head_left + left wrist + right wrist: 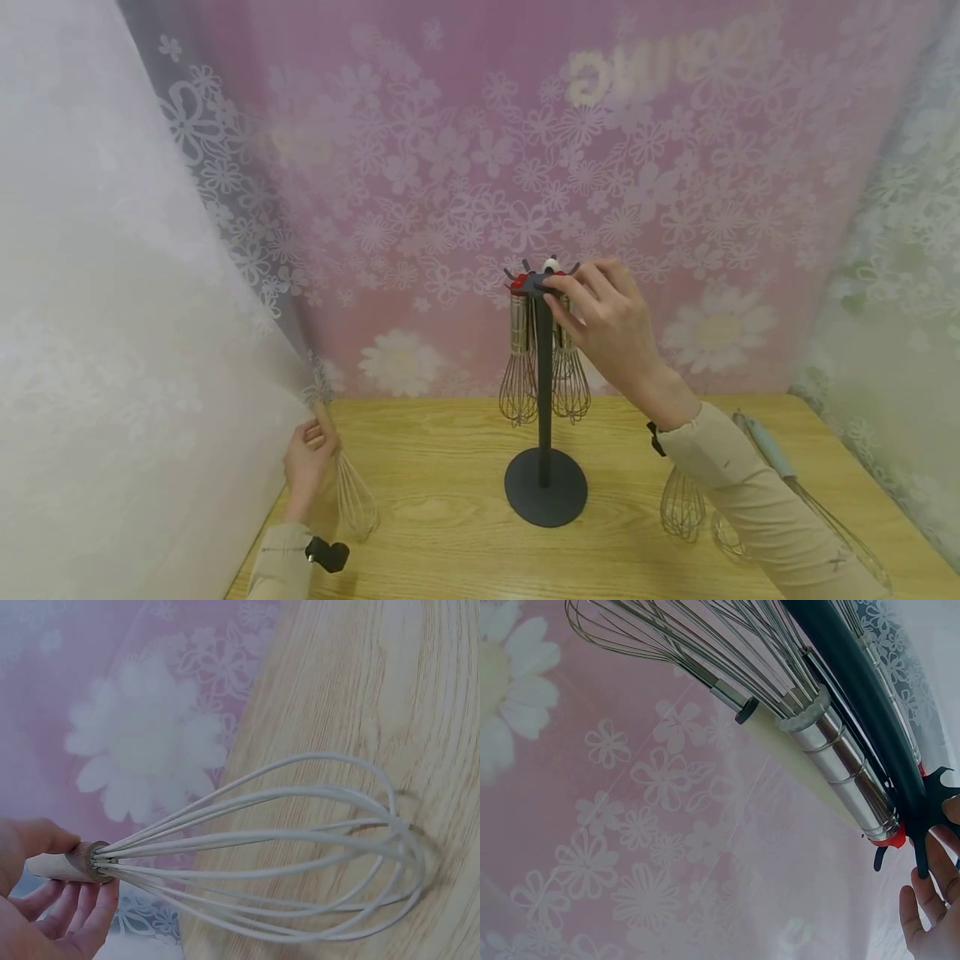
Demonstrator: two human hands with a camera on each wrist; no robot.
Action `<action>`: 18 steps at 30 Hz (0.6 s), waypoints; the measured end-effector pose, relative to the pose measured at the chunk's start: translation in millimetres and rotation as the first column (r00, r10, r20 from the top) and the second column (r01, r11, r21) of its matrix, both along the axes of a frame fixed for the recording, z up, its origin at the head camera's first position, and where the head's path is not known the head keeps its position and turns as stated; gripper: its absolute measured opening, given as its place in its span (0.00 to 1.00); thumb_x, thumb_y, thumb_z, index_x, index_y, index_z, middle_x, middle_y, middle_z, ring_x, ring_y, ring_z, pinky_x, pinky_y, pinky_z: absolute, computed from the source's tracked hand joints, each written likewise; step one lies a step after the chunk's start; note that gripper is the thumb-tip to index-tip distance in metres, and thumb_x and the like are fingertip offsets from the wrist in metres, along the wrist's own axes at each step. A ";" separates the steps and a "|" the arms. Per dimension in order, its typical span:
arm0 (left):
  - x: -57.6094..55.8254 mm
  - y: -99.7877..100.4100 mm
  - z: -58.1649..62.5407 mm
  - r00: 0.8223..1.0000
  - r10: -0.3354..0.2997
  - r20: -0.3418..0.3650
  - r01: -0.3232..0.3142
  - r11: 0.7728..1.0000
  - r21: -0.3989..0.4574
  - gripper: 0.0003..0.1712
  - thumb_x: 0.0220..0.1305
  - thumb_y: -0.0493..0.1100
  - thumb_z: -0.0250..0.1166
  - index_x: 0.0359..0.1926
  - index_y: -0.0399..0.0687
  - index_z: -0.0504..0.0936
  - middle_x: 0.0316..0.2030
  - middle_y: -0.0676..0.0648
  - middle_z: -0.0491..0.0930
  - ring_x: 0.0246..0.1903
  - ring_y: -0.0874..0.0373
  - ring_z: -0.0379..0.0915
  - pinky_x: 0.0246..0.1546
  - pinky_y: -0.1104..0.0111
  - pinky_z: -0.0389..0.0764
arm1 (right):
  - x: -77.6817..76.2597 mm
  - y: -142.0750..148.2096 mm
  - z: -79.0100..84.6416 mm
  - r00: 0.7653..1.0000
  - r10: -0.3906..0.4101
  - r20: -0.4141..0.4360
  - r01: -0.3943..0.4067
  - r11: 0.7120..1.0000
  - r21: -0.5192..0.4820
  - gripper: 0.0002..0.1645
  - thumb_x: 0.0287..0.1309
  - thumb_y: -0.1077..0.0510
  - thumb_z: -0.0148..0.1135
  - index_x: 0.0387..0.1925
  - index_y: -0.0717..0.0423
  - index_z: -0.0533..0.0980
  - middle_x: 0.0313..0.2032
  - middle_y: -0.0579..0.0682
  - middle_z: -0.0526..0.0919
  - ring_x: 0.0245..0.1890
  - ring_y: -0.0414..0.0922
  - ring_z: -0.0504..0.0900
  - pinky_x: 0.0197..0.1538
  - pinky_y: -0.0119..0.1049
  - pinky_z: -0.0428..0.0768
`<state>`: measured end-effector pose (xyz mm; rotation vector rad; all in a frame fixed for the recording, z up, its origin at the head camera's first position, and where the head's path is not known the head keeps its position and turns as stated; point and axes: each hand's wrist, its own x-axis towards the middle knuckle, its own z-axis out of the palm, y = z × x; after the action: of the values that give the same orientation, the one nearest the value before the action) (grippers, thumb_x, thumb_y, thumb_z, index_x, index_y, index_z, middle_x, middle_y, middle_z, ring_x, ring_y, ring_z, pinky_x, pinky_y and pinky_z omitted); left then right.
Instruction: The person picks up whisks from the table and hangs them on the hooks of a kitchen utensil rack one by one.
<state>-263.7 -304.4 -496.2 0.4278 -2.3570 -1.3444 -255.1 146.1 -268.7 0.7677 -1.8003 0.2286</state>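
Note:
My left hand (309, 458) grips the wooden handle of a whisk (352, 498) at the table's left edge. In the left wrist view, the thumb and fingers hold that handle (64, 865), and the pale wire loops slant toward the tabletop. My right hand (611, 321) pinches the hooked top of a black utensil stand (544, 392) between thumb and fingers. Metal-handled whisks with red ends, such as this whisk (519, 358), hang from the hooks. In the right wrist view, a cream-handled whisk (791, 754) hangs behind a silver-handled whisk (847, 772).
On the right of the wooden table (442, 542) lie a blue-handled whisk (772, 446) and a wire whisk head (682, 504), partly covered by the right sleeve. A flowered pink curtain (450, 208) stands behind, with a white sheet (135, 333) at left.

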 end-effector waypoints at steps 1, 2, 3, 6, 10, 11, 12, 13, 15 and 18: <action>0.0 1.1 0.4 1.000 0.005 -0.009 -0.005 1.000 0.000 0.28 0.68 0.40 0.63 0.66 0.34 0.70 0.58 0.30 0.77 0.56 0.35 0.78 0.46 0.67 0.83 | 0.2 0.1 0.1 1.000 0.002 0.001 -0.002 1.000 -0.001 0.11 0.64 0.59 0.69 0.45 0.61 0.84 0.31 0.57 0.77 0.40 0.58 0.72 0.46 0.52 0.74; 0.1 2.2 0.5 1.000 0.009 -0.016 -0.009 1.000 0.000 0.28 0.68 0.40 0.64 0.66 0.35 0.70 0.58 0.31 0.77 0.56 0.36 0.79 0.44 0.70 0.82 | 0.4 0.1 0.2 1.000 0.005 0.003 -0.005 1.000 -0.002 0.11 0.64 0.59 0.69 0.45 0.61 0.84 0.31 0.57 0.77 0.40 0.58 0.72 0.46 0.52 0.74; 0.2 3.5 1.2 1.000 0.013 -0.022 -0.013 1.000 0.003 0.28 0.68 0.40 0.64 0.66 0.36 0.70 0.59 0.32 0.78 0.55 0.36 0.79 0.42 0.73 0.80 | 0.7 0.2 0.3 1.000 0.008 0.005 -0.008 1.000 -0.004 0.11 0.64 0.59 0.69 0.45 0.61 0.84 0.31 0.57 0.77 0.40 0.58 0.72 0.46 0.52 0.74; 0.3 7.5 3.3 0.999 0.020 -0.050 -0.019 0.999 0.027 0.28 0.67 0.39 0.64 0.66 0.38 0.71 0.58 0.33 0.78 0.55 0.37 0.80 0.37 0.81 0.74 | 1.4 0.4 0.9 1.000 0.015 0.010 -0.015 1.000 -0.011 0.11 0.63 0.59 0.69 0.45 0.62 0.84 0.31 0.57 0.77 0.40 0.58 0.72 0.46 0.52 0.74; 0.9 13.7 6.7 0.995 0.023 -0.096 -0.017 0.998 0.060 0.28 0.67 0.37 0.65 0.66 0.37 0.71 0.58 0.33 0.79 0.54 0.37 0.80 0.33 0.87 0.71 | 1.9 0.7 1.5 1.000 0.022 0.017 -0.022 1.000 -0.020 0.11 0.64 0.60 0.69 0.45 0.63 0.84 0.31 0.57 0.78 0.39 0.58 0.73 0.46 0.52 0.74; 1.1 15.3 7.2 0.995 0.024 -0.102 -0.018 0.998 0.057 0.28 0.67 0.37 0.65 0.66 0.37 0.71 0.58 0.34 0.79 0.54 0.38 0.80 0.33 0.87 0.71 | 2.0 0.8 1.6 0.999 0.025 0.020 -0.024 0.999 -0.022 0.11 0.64 0.60 0.69 0.45 0.63 0.83 0.31 0.58 0.78 0.39 0.58 0.73 0.46 0.52 0.73; 1.3 16.5 7.3 0.993 0.024 -0.113 -0.018 0.998 0.058 0.28 0.67 0.37 0.66 0.66 0.37 0.71 0.58 0.34 0.79 0.53 0.38 0.80 0.33 0.88 0.71 | 2.0 0.8 1.6 0.999 0.026 0.023 -0.026 0.999 -0.022 0.11 0.64 0.60 0.69 0.45 0.63 0.83 0.31 0.58 0.78 0.39 0.58 0.73 0.46 0.52 0.73; 1.6 17.7 7.4 0.992 0.024 -0.126 -0.017 0.998 0.060 0.28 0.67 0.37 0.66 0.66 0.37 0.71 0.58 0.34 0.79 0.53 0.38 0.80 0.33 0.88 0.71 | 2.1 0.9 1.7 0.999 0.028 0.025 -0.028 0.999 -0.023 0.11 0.64 0.60 0.69 0.45 0.64 0.83 0.32 0.58 0.78 0.40 0.58 0.73 0.47 0.52 0.73; 2.5 19.9 7.4 0.988 0.027 -0.149 -0.020 0.998 0.051 0.28 0.67 0.37 0.66 0.66 0.38 0.71 0.58 0.35 0.79 0.52 0.42 0.81 0.33 0.87 0.71 | 2.2 1.0 1.8 0.999 0.031 0.032 -0.030 0.999 -0.023 0.12 0.64 0.60 0.69 0.45 0.64 0.83 0.32 0.58 0.79 0.40 0.58 0.73 0.47 0.52 0.73; 3.3 24.6 8.3 0.980 0.026 -0.199 -0.018 0.999 0.044 0.27 0.66 0.36 0.67 0.64 0.37 0.72 0.57 0.34 0.80 0.49 0.45 0.82 0.32 0.87 0.71 | 1.6 1.4 2.2 0.999 0.035 0.038 -0.035 0.999 -0.022 0.12 0.64 0.60 0.69 0.45 0.63 0.83 0.33 0.58 0.79 0.40 0.58 0.73 0.47 0.52 0.73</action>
<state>-260.3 -279.7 -487.9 0.3141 -2.1579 -1.3617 -253.5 147.5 -266.5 0.7847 -1.8185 0.2869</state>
